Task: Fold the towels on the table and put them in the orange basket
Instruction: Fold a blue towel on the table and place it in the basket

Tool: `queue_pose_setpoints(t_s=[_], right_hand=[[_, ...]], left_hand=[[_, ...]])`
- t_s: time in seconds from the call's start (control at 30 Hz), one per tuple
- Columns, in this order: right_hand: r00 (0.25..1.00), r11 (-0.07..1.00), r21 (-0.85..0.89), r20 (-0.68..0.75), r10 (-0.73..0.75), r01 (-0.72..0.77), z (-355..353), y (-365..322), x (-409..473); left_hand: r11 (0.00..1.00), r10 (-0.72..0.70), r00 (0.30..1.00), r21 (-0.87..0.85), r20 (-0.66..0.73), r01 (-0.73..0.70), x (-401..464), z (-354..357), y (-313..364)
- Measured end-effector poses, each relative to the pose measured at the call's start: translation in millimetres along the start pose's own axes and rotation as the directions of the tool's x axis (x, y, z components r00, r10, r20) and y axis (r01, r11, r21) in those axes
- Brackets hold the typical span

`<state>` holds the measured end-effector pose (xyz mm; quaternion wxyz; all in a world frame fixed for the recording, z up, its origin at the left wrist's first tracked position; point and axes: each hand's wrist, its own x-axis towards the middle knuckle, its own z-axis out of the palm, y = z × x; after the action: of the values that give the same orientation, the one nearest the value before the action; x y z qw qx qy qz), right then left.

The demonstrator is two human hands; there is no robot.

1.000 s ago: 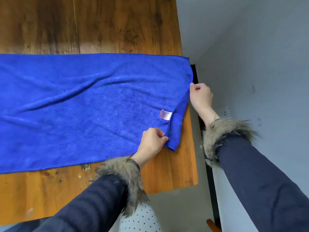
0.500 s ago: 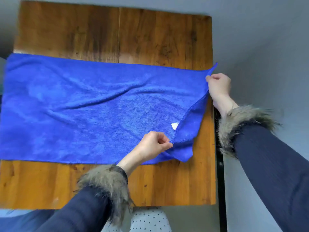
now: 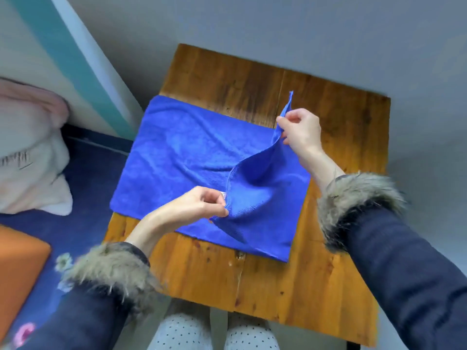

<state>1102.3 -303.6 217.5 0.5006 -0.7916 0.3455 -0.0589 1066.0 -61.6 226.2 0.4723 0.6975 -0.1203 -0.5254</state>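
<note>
A blue towel [image 3: 182, 157] lies across the wooden table [image 3: 290, 281]. Its right end is lifted and drawn leftward over the flat part. My left hand [image 3: 199, 204] pinches the near corner of that raised end, just above the cloth. My right hand [image 3: 300, 130] pinches the far corner, held higher, with the tip of the towel sticking up above my fingers. An orange shape [image 3: 17, 271] at the lower left edge looks like the basket; only part of it shows.
A pinkish-white bundle of cloth [image 3: 30, 152] lies at the left on dark blue bedding [image 3: 88, 198]. A grey wall stands behind the table. My knees in dotted trousers [image 3: 214, 332] are under the near table edge.
Both hands have carried the towel's right end up and to the left over the rest of the towel. The view has swung left, bringing the bedding and the orange shape into sight.
</note>
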Motion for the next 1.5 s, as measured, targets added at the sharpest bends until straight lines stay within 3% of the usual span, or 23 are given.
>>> queue_pose_setpoints(t_s=[0.17, 0.33, 0.47, 0.57, 0.63, 0.73, 0.83, 0.93, 1.07, 1.33, 1.5], right_hand=[[0.991, 0.996, 0.047, 0.106, -0.079, 0.074, 79, -62, -11], [0.975, 0.992, 0.061, 0.185, -0.122, 0.113, 152, -105, -18], [0.968, 0.996, 0.049, 0.236, -0.085, 0.076, 201, -111, -17], [0.962, 0.999, 0.001, 0.267, -0.050, 0.052, 226, -97, -15], [0.959, 0.965, -0.229, 0.277, -0.064, 0.130, 230, -75, -13], [0.943, 0.842, -0.480, 0.320, -0.092, 0.245, 220, -34, -12], [0.930, 0.718, -0.628, 0.359, -0.072, 0.298, 199, 0, -9], [0.908, 0.597, -0.723, 0.419, -0.024, 0.349, 177, 28, -9], [0.894, 0.565, -0.746, 0.447, 0.033, 0.352, 159, 41, -8], [0.914, 0.533, -0.812, 0.373, 0.162, 0.237, 129, 59, -17], [0.923, 0.549, -0.833, 0.266, 0.279, 0.074, 85, 81, -47]], left_hand=[[0.995, 0.017, 0.997, -0.099, -0.080, -0.025, -44, -71, -20], [0.938, 0.033, 0.966, -0.327, -0.255, -0.118, -72, -123, -64], [0.921, -0.151, 0.897, -0.388, -0.416, -0.025, -71, -144, -108], [0.959, -0.282, 0.730, -0.213, -0.622, 0.189, -56, -149, -146], [0.919, -0.297, 0.619, -0.042, -0.727, 0.392, -48, -144, -163], [0.877, -0.109, 0.539, 0.174, -0.835, 0.448, -41, -120, -161], [0.820, 0.136, 0.597, 0.428, -0.791, 0.380, -25, -94, -156], [0.774, 0.214, 0.702, 0.556, -0.679, 0.302, -5, -76, -151], [0.757, 0.128, 0.838, 0.598, -0.530, 0.263, 16, -60, -148], [0.671, 0.024, 0.871, 0.653, -0.491, 0.350, 37, -61, -137], [0.656, -0.009, 0.907, 0.682, -0.420, 0.323, 63, -50, -112]])
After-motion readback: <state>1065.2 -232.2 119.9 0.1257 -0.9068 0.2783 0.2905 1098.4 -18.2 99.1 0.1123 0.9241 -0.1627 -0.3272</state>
